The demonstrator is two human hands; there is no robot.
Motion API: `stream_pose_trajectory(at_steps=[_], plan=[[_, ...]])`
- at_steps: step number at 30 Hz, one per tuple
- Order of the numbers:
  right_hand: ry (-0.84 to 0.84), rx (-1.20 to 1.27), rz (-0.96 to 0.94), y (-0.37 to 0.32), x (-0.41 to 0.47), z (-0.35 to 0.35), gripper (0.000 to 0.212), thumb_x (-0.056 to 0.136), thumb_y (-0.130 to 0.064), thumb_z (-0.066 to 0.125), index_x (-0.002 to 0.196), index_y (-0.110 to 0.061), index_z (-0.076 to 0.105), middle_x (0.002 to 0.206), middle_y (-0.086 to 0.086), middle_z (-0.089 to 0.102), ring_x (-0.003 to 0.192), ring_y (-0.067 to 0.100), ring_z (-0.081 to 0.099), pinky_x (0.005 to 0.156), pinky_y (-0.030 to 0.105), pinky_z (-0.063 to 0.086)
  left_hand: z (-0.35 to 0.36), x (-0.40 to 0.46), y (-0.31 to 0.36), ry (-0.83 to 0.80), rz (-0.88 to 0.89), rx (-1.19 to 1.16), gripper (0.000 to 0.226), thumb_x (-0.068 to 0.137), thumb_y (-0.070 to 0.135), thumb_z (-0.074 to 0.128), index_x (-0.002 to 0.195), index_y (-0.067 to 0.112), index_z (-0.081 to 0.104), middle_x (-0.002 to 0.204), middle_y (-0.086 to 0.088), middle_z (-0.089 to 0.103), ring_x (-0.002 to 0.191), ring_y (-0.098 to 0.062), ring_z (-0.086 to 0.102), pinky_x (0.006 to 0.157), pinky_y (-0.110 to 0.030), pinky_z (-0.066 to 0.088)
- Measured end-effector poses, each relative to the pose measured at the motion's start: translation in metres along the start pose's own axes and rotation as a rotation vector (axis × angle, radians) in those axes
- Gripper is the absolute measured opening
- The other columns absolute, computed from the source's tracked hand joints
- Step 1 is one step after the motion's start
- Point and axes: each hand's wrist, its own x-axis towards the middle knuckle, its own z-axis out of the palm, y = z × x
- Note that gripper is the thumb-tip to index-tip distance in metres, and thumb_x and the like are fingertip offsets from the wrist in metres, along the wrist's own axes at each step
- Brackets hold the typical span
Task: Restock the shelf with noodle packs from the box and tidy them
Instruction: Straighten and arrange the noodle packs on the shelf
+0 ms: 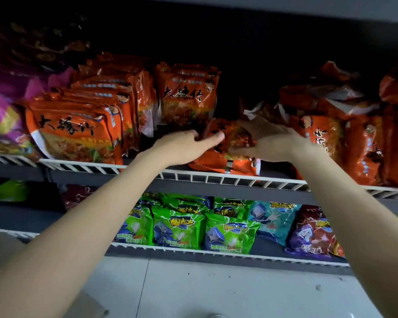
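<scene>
Both hands, left hand and right hand, are grasping a glossy orange noodle pack; stand it upright beside the upright orange row, behind the white wire shelf rail.

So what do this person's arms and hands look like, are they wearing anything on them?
Both forearms are bare as far as the picture shows: no sleeves in view. The left hand and right hand wear no gloves, and I can see no watch, bracelet or ring. The right hand is a little blurred, so fine detail there is unclear.
</scene>
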Motion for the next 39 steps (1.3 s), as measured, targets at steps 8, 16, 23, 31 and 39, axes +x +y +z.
stream_pose_trajectory(at_steps=[8, 16, 23, 31, 39], plan=[[0.209, 0.279, 0.056, -0.014, -0.024, 0.018, 0.078, 0.086, -0.059, 0.053, 0.149, -0.028, 0.022, 0.153, 0.013, 0.024, 0.13, 0.036, 0.04, 0.101, 0.04, 0.038, 0.009, -0.007, 0.0, 0.137, 0.08, -0.477, 0.05, 0.074, 0.028, 0.077, 0.118, 0.023, 0.054, 0.11, 0.004, 0.063, 0.104, -0.018, 0.057, 0.091, -0.03, 0.043], [0.368, 0.388, 0.071, -0.028, 0.007, 0.008, 0.105, 0.069, -0.068, 0.066, 0.151, -0.025, 0.015, 0.148, 0.011, 0.033, 0.136, 0.035, 0.029, 0.11, 0.045, 0.03, -0.045, -0.002, -0.019, 0.343, 0.219, -0.261, 0.079, 0.072, -0.002, 0.071, 0.133, 0.04, 0.045, 0.122, 0.005, 0.051, 0.105, -0.016, 0.05, 0.083, -0.026, 0.041], [0.548, 0.866, -0.029, -0.025, 0.006, 0.029, 0.06, 0.07, -0.017, 0.083, 0.117, -0.018, 0.046, 0.093, -0.018, 0.06, 0.081, -0.007, 0.058, 0.069, 0.006, 0.047, -0.05, 0.001, -0.041, 0.354, 0.459, -0.014, 0.067, 0.075, 0.014, 0.075, 0.133, 0.036, 0.048, 0.136, 0.004, 0.042, 0.128, -0.015, 0.035, 0.106, -0.03, 0.027], [0.66, 0.782, 0.036, 0.028, -0.046, 0.016, 0.062, 0.073, -0.013, 0.081, 0.119, -0.017, 0.04, 0.091, -0.02, 0.056, 0.074, -0.003, 0.058, 0.066, 0.015, 0.051, -0.052, 0.018, -0.034, 0.59, 0.306, 0.114, 0.038, 0.099, 0.043, 0.039, 0.133, 0.03, 0.048, 0.138, 0.007, 0.048, 0.125, -0.02, 0.042, 0.095, -0.032, 0.035], [0.653, 0.858, 0.104, 0.018, -0.024, 0.024, 0.068, 0.07, -0.016, 0.083, 0.124, -0.01, 0.041, 0.107, -0.005, 0.06, 0.097, 0.014, 0.058, 0.084, 0.024, 0.049, -0.045, 0.074, -0.036, 0.726, 0.195, 0.64, 0.073, 0.084, 0.05, 0.062, 0.142, 0.018, 0.033, 0.142, -0.011, 0.044, 0.134, -0.03, 0.033, 0.113, -0.047, 0.014]])
